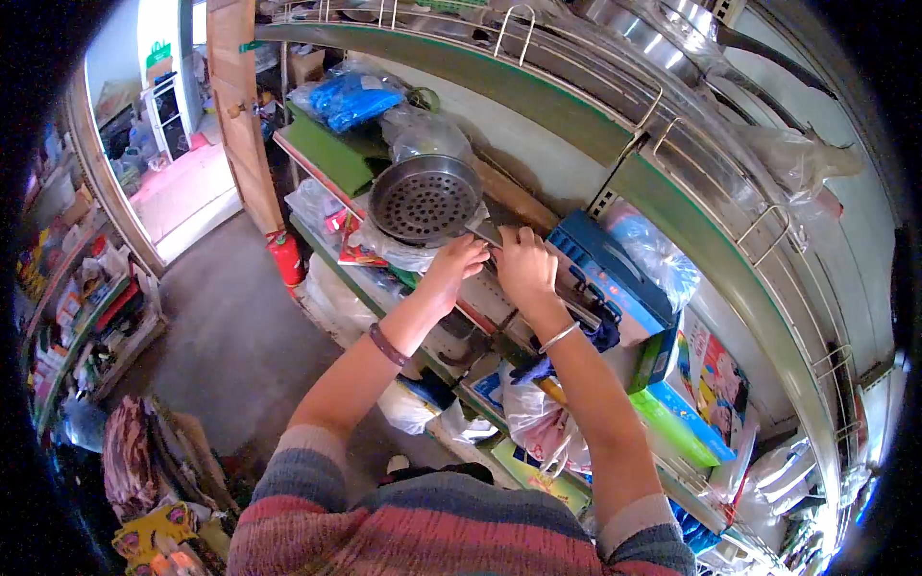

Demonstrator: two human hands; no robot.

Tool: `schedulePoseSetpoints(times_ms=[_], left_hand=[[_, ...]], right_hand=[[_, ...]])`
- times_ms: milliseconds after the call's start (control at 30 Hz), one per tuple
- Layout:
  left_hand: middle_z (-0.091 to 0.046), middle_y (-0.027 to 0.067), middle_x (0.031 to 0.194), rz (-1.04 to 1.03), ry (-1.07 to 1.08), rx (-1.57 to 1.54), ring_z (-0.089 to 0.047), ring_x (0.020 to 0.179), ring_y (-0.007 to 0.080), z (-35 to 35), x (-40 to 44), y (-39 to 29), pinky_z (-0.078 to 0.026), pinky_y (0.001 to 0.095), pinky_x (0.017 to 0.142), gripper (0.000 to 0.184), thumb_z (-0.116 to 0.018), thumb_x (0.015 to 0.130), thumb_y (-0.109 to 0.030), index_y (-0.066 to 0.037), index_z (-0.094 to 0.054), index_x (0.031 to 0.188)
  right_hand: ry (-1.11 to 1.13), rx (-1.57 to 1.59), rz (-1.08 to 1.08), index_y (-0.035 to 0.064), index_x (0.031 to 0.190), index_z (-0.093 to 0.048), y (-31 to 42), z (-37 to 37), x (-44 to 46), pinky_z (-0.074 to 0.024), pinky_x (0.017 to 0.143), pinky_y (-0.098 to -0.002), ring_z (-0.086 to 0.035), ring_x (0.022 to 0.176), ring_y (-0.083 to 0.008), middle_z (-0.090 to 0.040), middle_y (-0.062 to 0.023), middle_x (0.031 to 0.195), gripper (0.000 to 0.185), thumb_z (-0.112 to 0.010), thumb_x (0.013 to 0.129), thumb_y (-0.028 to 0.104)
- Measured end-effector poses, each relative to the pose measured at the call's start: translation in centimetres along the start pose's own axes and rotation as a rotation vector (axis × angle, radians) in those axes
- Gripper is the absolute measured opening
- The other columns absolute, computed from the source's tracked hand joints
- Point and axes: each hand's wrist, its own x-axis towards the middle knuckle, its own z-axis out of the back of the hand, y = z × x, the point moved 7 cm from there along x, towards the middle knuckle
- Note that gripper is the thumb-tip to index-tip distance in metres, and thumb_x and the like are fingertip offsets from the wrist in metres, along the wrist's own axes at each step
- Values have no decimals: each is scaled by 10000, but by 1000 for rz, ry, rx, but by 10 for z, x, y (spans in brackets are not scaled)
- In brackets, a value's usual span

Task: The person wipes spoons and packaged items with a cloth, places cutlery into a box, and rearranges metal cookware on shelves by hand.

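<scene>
A round dark metal pan [425,199] with a perforated bottom rests on the shelf, over clear plastic wrapping. My left hand [457,269] is at the pan's near right edge, its fingers bent together. Close beside it, my right hand [524,264] is closed at the flat grey handle [487,233] that reaches out from the pan. The fingertips of both hands almost meet there. What the left fingers pinch, if anything, is too small to make out.
Left of the pan lie a green box [331,149] and a blue plastic-wrapped bundle [353,99]. To the right stand a blue case [615,274] and a colourful box [696,384]. A wire-railed upper shelf [557,94] overhangs. A red extinguisher [285,257] stands by the door.
</scene>
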Motion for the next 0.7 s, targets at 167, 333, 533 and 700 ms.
schedulePoseSetpoints(times_ms=[167, 333, 533, 700], left_hand=[[-534, 97, 1143, 17, -27, 70, -549, 992, 175, -1, -14, 2, -411, 306, 866, 570, -577, 847, -244, 67, -361, 1273], [-558, 72, 943, -396, -44, 320, -544, 830, 145, -11, -39, -39, -438, 276, 765, 346, -555, 813, -7, -19, -468, 1147], [-558, 122, 909, -1241, -18, 815, -543, 801, 229, -109, -111, -189, -430, 312, 735, 246, -551, 776, 13, -5, -513, 1019], [-556, 151, 1097, -1570, 84, 923, -523, 1036, 290, -190, -113, -272, -388, 351, 907, 286, -575, 772, -9, 8, -529, 1053]], right_hand=[[-12, -59, 133, 75, 1087, -546, 16, 34, -7, -496, 734, -397, -587, 883, -283, -577, -105, 941, 400, -636, 732, 236], [-265, 176, 398, 34, 994, -591, 45, 185, -14, -481, 739, -367, -583, 842, -285, -591, -113, 898, 352, -674, 685, 182], [-654, -69, 477, 66, 766, -597, 21, 360, 11, -496, 643, -371, -588, 743, -283, -582, -112, 740, 143, -600, 744, 208], [-583, -782, 267, 73, 1018, -617, -57, 406, 99, -475, 748, -426, -591, 857, -302, -614, -141, 902, 332, -559, 819, 333]])
